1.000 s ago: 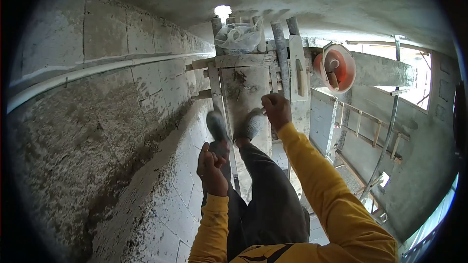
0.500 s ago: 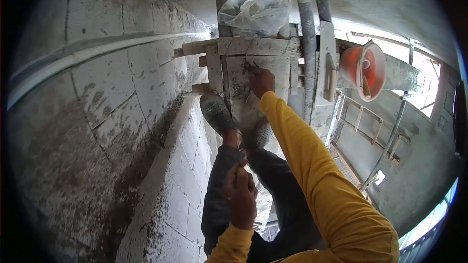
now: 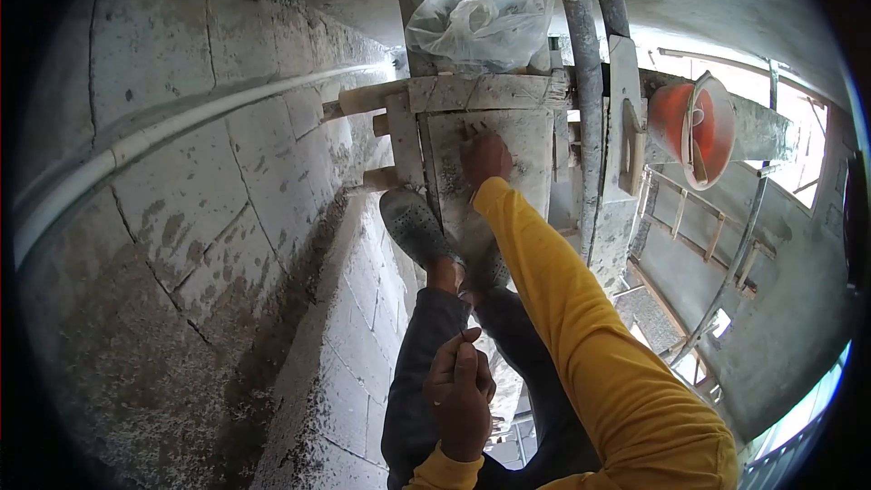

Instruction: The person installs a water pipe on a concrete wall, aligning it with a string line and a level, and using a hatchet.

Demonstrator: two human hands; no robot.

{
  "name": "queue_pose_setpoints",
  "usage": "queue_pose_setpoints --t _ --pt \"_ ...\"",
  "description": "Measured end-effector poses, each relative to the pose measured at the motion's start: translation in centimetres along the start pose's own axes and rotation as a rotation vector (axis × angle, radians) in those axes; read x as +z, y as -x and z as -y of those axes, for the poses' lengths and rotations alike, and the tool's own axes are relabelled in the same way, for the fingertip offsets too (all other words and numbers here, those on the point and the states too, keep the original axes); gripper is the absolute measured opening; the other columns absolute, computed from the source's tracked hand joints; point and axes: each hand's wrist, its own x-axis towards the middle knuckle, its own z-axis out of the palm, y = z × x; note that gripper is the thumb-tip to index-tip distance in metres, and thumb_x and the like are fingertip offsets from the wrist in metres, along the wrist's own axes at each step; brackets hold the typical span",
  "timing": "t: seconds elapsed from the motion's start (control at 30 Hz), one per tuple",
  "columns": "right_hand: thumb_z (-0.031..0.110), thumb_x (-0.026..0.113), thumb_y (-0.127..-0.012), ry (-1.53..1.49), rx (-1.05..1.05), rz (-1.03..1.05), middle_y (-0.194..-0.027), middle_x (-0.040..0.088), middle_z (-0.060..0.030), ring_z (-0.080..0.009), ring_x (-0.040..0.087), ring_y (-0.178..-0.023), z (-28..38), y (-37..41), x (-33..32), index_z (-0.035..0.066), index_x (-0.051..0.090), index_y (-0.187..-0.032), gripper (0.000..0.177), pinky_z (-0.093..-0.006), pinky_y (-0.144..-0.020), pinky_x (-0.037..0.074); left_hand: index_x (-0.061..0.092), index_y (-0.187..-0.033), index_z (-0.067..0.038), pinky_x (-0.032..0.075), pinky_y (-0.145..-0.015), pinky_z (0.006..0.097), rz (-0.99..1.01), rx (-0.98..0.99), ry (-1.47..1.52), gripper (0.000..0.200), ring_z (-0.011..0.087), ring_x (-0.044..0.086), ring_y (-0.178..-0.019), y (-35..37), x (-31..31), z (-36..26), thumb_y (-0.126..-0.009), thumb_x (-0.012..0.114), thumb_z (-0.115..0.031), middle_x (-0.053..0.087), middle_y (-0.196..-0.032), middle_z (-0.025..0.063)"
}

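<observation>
My right hand (image 3: 486,160) reaches down to a mortar-stained board (image 3: 533,159) between wooden planks. Its fingers are curled against the board's surface; the back of the hand hides whatever they hold. Close to my body, my left hand (image 3: 461,390) is closed in a pinch above my dark trousers. Something thin and dark shows at its fingertips, too small to name. My perforated grey shoe (image 3: 415,225) stands on the board's left side, and the other shoe is mostly behind my right forearm.
A clear plastic bag (image 3: 485,27) lies beyond the wooden crosspiece (image 3: 490,92). To the right hangs an orange bucket (image 3: 670,122) beside upright poles (image 3: 585,82). A block wall (image 3: 181,191) with a white pipe (image 3: 163,132) runs along the left. Lower-right, the scaffold drops to a level below.
My right hand has shifted slightly down on the board, its fingers still at the surface. My left hand stays pinched and has moved slightly right in view. The camera view has shifted a little.
</observation>
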Motion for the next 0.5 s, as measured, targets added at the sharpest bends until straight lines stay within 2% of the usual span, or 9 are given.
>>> queue_pose_setpoints --t 0.07,0.17,0.27,0.37,0.5 --pt "0.026 0.063 -0.092 -0.069 0.018 -0.076 -0.109 0.070 -0.0208 -0.0429 0.068 -0.102 -1.1 -0.1 0.0 0.003 0.073 -0.104 0.028 -0.0497 -0.090 0.054 0.066 -0.118 -0.001 0.028 -0.044 0.0205 0.010 0.001 -0.019 0.023 0.0020 0.035 -0.049 0.0 0.3 0.0 -0.105 0.058 -0.018 0.053 -0.069 -0.0039" --pt "0.024 0.062 -0.092 -0.136 -0.093 -0.213 -0.111 0.069 -0.0193 -0.0426 0.066 -0.102 -2.4 -0.3 -0.5 0.003 0.071 -0.104 0.025 -0.0494 -0.090 0.053 0.066 -0.118 -0.001 0.028 -0.044 0.0205 0.026 0.002 -0.045 0.022 0.0019 0.035 -0.049 0.0 0.8 0.2 -0.105 0.058 -0.017 0.053 -0.069 -0.0038" --pt "0.027 0.063 -0.092 -0.130 -0.226 -0.134 -0.122 0.066 -0.0220 -0.0436 0.068 -0.100 -3.1 -1.1 -1.0 0.005 0.073 -0.104 0.027 -0.0518 -0.087 0.055 0.066 -0.118 -0.001 0.028 -0.044 0.0206 0.039 -0.021 -0.043 0.022 0.0018 0.036 -0.049 -0.2 0.8 0.4 -0.105 0.058 -0.016 0.053 -0.069 -0.0035" --pt "0.031 0.066 -0.091 -0.155 -0.302 -0.052 -0.118 0.069 -0.0216 -0.0429 0.069 -0.099 -2.8 -2.0 -0.1 0.005 0.073 -0.106 0.030 -0.0518 -0.087 0.055 0.065 -0.119 0.000 0.029 -0.044 0.0207 0.034 -0.033 -0.079 0.022 0.0018 0.036 -0.050 -0.3 1.2 0.4 -0.105 0.057 -0.015 0.053 -0.070 -0.0032" --pt "0.033 0.068 -0.090 -0.051 -0.200 -0.015 -0.108 0.072 -0.0210 -0.0412 0.070 -0.099 -1.3 -2.8 1.3 0.005 0.074 -0.102 0.031 -0.0502 -0.087 0.056 0.065 -0.119 0.001 0.030 -0.044 0.0210 0.027 -0.041 -0.090 0.023 0.0021 0.037 -0.051 -0.3 1.8 0.0 -0.105 0.055 -0.014 0.053 -0.070 -0.0027"
